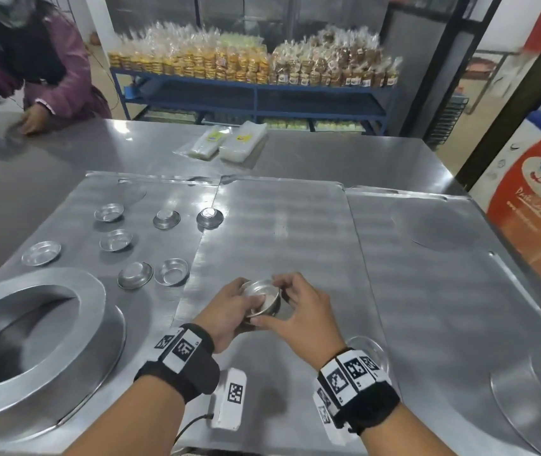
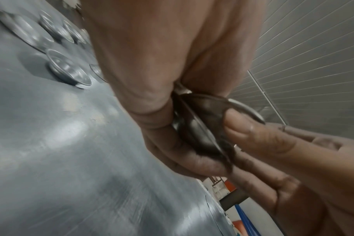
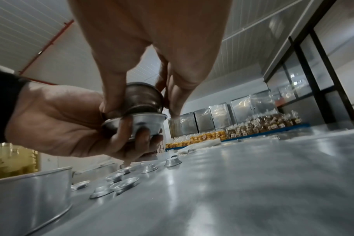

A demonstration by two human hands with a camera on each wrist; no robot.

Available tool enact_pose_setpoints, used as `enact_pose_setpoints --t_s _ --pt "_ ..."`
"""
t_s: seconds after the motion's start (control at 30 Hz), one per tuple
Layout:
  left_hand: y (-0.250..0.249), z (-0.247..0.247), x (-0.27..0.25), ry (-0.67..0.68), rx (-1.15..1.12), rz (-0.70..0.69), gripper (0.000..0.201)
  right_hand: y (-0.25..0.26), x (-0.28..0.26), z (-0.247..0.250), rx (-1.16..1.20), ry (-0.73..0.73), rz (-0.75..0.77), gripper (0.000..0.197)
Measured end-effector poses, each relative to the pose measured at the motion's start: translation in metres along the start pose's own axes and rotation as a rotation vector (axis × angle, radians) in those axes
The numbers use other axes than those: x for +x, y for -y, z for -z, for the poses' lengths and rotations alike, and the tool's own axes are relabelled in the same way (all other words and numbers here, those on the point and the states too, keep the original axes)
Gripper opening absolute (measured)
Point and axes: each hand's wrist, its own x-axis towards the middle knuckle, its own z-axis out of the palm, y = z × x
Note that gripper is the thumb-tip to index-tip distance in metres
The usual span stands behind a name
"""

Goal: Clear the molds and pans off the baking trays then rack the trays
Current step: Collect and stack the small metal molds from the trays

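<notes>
Over the middle baking tray (image 1: 279, 225), my left hand (image 1: 242, 307) cups a small silver mold (image 3: 150, 123) from below. My right hand (image 1: 267, 301) pinches a darker mold (image 3: 144, 95) by thumb and fingers right against the silver one. In the left wrist view the dark mold (image 2: 200, 127) sits between the left fingers (image 2: 168, 143) and the right thumb (image 2: 253, 135). Several loose small molds (image 1: 116, 240) lie on the left tray (image 1: 163, 189). A large round pan (image 1: 32, 340) stands at that tray's near end.
A third tray (image 1: 427, 258) lies to the right, with another round pan (image 1: 526, 399) at its near corner. Packets of plastic bags (image 1: 229, 143) lie on the steel table beyond. A person's hand (image 1: 32, 120) works at the far left. A cardboard box (image 1: 532, 209) stands at the right.
</notes>
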Motion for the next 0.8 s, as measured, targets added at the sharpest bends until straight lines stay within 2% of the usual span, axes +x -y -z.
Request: enact_pose_setpoints --t_s 0.13,0.33,0.6,0.73,0.8 --pt "0.007 0.004 -0.005 -0.035 -0.016 -0.016 0.025 -0.006 -0.005 -0.003 0.086 0.052 -0.058 0.06" --pt "0.017 0.016 -0.019 -0.081 0.005 -0.021 0.021 -0.007 -0.009 -0.014 0.142 0.203 -0.105 0.071" --pt "0.016 0.059 -0.025 -0.204 0.038 -0.05 0.019 0.012 0.014 -0.045 0.075 0.399 -0.063 0.074" --pt "0.005 0.096 -0.025 -0.295 0.015 -0.04 0.02 0.02 0.04 -0.073 0.061 0.478 -0.098 0.101" --pt "-0.007 0.118 -0.026 -0.31 -0.044 -0.029 0.022 0.024 0.056 -0.09 -0.008 0.513 -0.097 0.105"
